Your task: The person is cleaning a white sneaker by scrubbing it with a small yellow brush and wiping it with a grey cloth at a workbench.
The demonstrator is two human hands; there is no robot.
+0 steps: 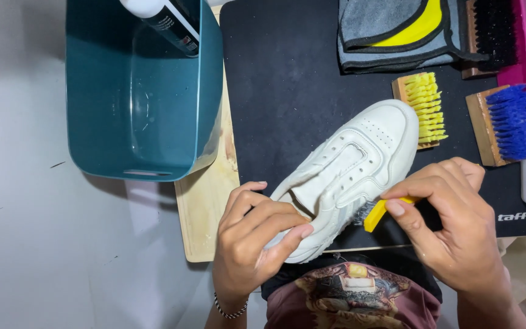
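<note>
1. Basin (111,140), teal plastic, stands far left on the tabletop (25,213).
2. White sneaker (351,173) lies on the black mat (287,91), left hand (254,234) clamped around its heel.
3. Right hand (452,219) pinches a small yellow brush (380,212) against the sneaker's side.

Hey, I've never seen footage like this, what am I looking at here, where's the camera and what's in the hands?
There is no machine: these are one person's two bare hands, filmed by a camera worn on their head and looking down.

The left hand steadies a white shoe by its heel end. The right hand pinches a small yellow brush against the shoe's side.

The shoe lies on a black mat. Beside it are a yellow-bristled brush, a blue-bristled brush and a folded grey cloth. To the left, a teal tub holds clear water, with a bottle above it.
</note>
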